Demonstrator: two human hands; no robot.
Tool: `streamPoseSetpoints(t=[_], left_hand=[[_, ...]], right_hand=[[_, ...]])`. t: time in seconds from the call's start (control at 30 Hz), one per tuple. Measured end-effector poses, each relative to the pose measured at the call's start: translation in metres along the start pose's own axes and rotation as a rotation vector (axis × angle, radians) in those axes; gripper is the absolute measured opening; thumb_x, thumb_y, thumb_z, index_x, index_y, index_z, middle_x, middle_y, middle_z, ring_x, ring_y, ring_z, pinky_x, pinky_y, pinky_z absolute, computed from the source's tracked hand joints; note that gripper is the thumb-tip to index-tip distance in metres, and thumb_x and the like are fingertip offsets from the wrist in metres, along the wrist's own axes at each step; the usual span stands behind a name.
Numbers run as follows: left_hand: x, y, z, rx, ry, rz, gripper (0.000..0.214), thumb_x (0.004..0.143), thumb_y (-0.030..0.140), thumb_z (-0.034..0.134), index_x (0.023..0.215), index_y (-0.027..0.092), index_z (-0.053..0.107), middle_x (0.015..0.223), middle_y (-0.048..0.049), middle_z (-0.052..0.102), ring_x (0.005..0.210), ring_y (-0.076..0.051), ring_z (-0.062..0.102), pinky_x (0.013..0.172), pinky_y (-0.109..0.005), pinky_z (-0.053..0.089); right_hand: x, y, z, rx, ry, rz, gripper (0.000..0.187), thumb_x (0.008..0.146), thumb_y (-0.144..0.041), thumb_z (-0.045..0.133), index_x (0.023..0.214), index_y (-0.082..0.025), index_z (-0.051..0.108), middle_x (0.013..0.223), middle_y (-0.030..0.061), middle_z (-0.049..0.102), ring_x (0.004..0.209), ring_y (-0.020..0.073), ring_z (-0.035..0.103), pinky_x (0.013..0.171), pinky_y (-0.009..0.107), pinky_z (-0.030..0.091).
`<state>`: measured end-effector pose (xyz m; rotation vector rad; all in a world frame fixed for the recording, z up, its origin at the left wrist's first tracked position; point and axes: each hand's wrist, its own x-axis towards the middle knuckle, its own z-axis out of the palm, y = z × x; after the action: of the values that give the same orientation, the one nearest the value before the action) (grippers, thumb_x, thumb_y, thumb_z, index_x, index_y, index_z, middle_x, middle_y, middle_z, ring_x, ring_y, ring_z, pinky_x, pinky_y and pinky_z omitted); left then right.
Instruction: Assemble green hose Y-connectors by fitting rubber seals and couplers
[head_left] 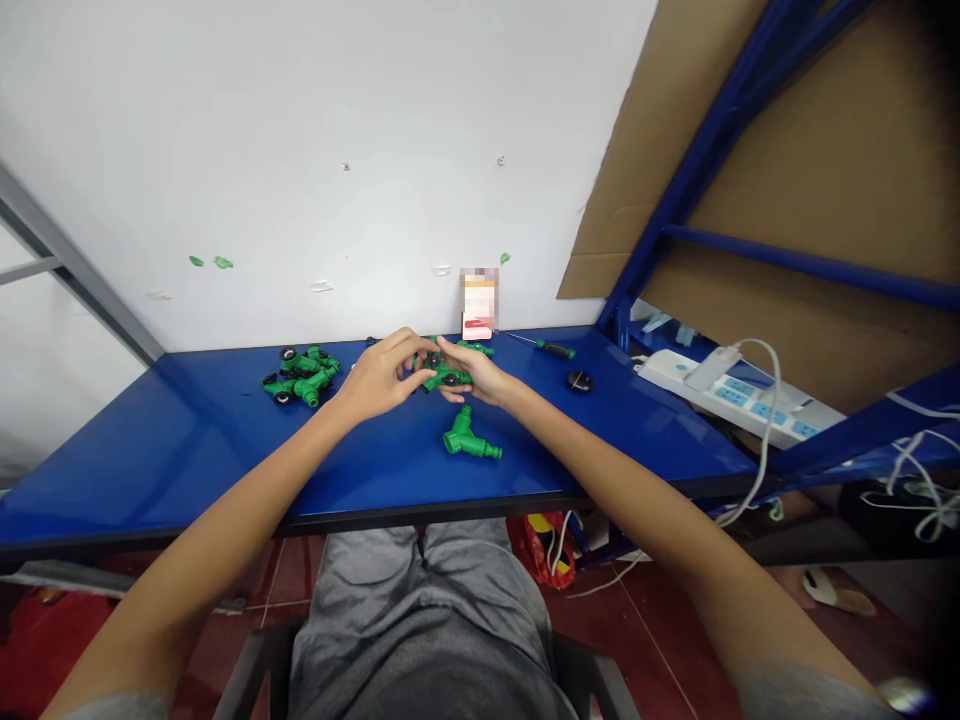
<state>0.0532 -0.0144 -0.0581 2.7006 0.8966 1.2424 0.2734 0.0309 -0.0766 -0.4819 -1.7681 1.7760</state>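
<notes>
Over the middle of the blue table [202, 440], both hands meet around a green plastic hose connector [447, 379] with black parts. My left hand [384, 378] has its fingers curled and pinched at the connector's left side. From the right, my right hand [480, 372] grips the same piece, its thumb on top and fingertips showing underneath. Parts of the connector are hidden by the fingers. Just in front of the hands lies a loose green Y-shaped hose fitting [468, 436]. Behind them, more green pieces are partly covered.
Several green connectors with black parts [301, 374] are piled at left. A screwdriver [553, 348] and a black round object [580, 380] lie to the right. A blurred upright card or phone [478, 305] leans on the wall. A white power strip [739, 395] sits beyond the table's right side.
</notes>
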Motion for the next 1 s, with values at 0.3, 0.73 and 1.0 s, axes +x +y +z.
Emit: streamPoseSetpoints(t=[0.3,0.73,1.0], left_hand=[[-0.0009,-0.0033,0.0007,-0.076,0.03,-0.017,0.026,0.104,0.042,0.073,0.119,0.021,0.075,0.097,-0.0051,0.075,0.077,-0.017,0.071,0.072,-0.03,0.059],[-0.0028,-0.0071,0.0036,-0.044,0.037,-0.038,0.023,0.103,0.039,0.075,0.119,0.023,0.077,0.098,-0.0049,0.077,0.078,-0.017,0.072,0.074,-0.03,0.061],[0.002,-0.0102,0.0011,-0.236,0.061,-0.162,0.036,0.1,0.037,0.073,0.133,0.022,0.071,0.114,-0.0086,0.076,0.092,-0.019,0.075,0.076,-0.031,0.064]], right_hand=[[-0.0021,-0.001,0.0013,-0.026,-0.045,0.072,0.057,0.115,-0.064,0.033,0.092,-0.019,0.06,0.073,0.0021,0.066,0.043,0.007,0.018,0.04,0.022,0.039],[-0.0023,-0.0027,0.0078,-0.018,-0.01,0.083,0.054,0.114,-0.065,0.036,0.101,-0.019,0.061,0.087,0.0056,0.074,0.042,0.0064,0.019,0.038,0.022,0.036],[0.0033,-0.0026,0.0001,0.065,0.106,-0.03,0.043,0.112,-0.061,0.046,0.097,-0.022,0.056,0.063,-0.0068,0.055,0.038,0.0087,0.024,0.043,0.025,0.046]])
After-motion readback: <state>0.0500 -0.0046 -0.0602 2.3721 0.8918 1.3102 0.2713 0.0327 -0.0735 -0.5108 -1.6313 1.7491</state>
